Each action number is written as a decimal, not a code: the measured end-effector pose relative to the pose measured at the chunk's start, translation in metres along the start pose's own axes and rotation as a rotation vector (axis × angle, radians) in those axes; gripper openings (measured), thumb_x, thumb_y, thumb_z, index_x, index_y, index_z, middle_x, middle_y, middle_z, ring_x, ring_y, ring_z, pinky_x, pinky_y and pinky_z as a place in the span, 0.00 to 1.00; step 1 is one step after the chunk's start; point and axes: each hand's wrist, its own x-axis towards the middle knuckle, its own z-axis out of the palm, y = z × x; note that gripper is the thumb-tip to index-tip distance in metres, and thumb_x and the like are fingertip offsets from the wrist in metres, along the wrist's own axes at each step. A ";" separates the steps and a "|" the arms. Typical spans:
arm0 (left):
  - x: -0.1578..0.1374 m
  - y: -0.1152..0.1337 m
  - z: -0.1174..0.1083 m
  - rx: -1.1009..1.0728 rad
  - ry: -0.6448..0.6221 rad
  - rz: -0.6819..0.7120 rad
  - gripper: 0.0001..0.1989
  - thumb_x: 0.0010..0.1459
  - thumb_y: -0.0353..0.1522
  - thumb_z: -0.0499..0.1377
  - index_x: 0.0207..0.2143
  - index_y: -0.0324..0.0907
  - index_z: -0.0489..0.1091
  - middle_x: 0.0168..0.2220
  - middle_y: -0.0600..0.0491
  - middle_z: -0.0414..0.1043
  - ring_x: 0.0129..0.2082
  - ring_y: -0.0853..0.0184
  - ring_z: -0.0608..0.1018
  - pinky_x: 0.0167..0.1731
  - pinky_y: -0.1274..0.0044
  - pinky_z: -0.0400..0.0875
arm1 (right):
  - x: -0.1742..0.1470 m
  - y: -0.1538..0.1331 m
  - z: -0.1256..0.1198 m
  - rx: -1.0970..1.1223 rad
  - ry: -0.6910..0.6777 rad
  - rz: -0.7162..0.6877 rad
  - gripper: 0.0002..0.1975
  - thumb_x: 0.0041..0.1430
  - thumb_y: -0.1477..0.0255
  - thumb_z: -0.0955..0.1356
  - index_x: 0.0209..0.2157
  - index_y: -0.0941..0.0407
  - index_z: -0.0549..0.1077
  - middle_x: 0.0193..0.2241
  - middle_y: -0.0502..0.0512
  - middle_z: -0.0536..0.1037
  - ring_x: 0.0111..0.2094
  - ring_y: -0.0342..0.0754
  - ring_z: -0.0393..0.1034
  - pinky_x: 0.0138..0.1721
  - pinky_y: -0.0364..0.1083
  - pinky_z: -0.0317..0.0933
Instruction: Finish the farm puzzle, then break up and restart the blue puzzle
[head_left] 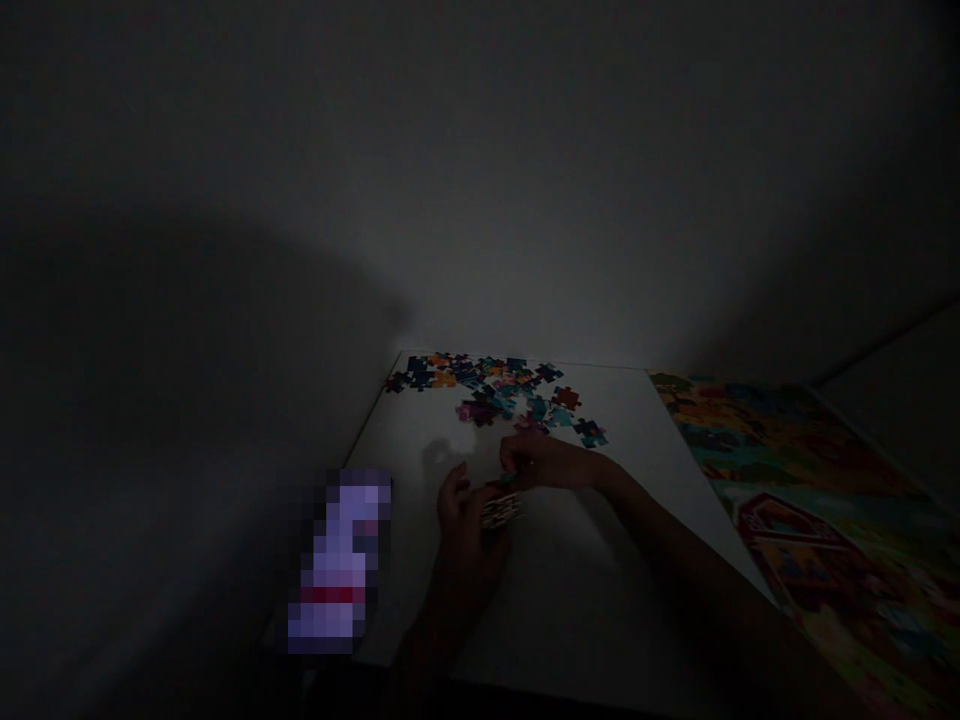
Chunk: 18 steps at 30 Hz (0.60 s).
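My left hand [466, 525] is closed around a stack of jigsaw puzzle pieces [501, 511], whose pale layered edges face me. Above the stack my right hand [538, 460] is bent in a pinch. Its fingertips are at a greenish puzzle piece [508, 480] on top of the stack; the dim light hides whether that piece is lifted. Just beyond both hands lie many loose, colourful puzzle pieces [487, 375], spread toward the far edge of the white table [592, 610].
A lit screen, blurred into blocks [341, 560], is at the table's left edge. To the right spreads a colourful illustrated mat [810, 530] with a red barn. A pale wall [510, 200] rises behind the table. The room is very dark.
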 end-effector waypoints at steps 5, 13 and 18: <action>0.003 -0.007 -0.002 -0.006 -0.162 0.082 0.27 0.49 0.20 0.55 0.52 0.46 0.67 0.58 0.46 0.64 0.58 0.56 0.68 0.56 0.60 0.65 | 0.002 -0.005 -0.020 0.087 -0.248 0.020 0.10 0.48 0.80 0.67 0.35 0.57 0.73 0.33 0.49 0.75 0.34 0.44 0.68 0.36 0.42 0.61; 0.002 -0.005 -0.002 -0.009 -0.114 0.081 0.33 0.51 0.23 0.55 0.61 0.42 0.58 0.54 0.45 0.68 0.54 0.58 0.71 0.54 0.63 0.66 | 0.072 0.006 0.001 -0.725 0.499 0.029 0.21 0.58 0.66 0.71 0.52 0.60 0.72 0.53 0.68 0.71 0.55 0.60 0.63 0.56 0.57 0.56; 0.003 0.000 -0.003 0.034 -0.141 0.068 0.25 0.50 0.22 0.54 0.51 0.45 0.66 0.49 0.47 0.68 0.50 0.58 0.71 0.51 0.65 0.67 | 0.066 0.009 0.012 -0.829 0.471 0.007 0.15 0.68 0.63 0.63 0.46 0.58 0.74 0.49 0.63 0.75 0.51 0.56 0.67 0.54 0.54 0.56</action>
